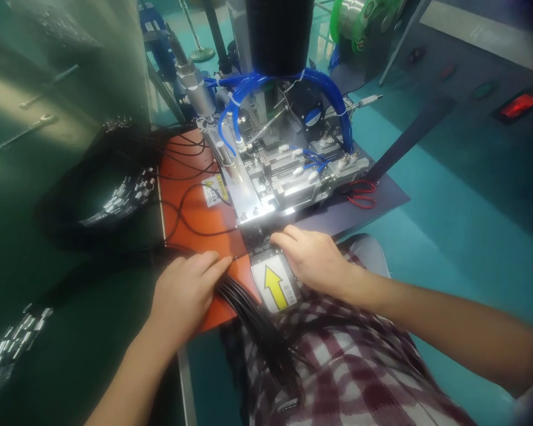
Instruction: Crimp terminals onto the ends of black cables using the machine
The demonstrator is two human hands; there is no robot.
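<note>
Smooth, thin black cables [262, 331] sagged in a glossy bundle at six o'clock; the left hand [184, 290] pinched one narrowly. The right hand [315, 260] curled by the shiny metal machine [253, 207], its grip unclear.

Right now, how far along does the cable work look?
Partway, I'd judge, though I can't count pieces. Possibly done: the shiny-ended cables on the green table, but they could equally be waiting. In hand: the left hand is at the black bundle; the right hand is at the front of the machine. Probably left: the bundle's remaining cables.
</note>
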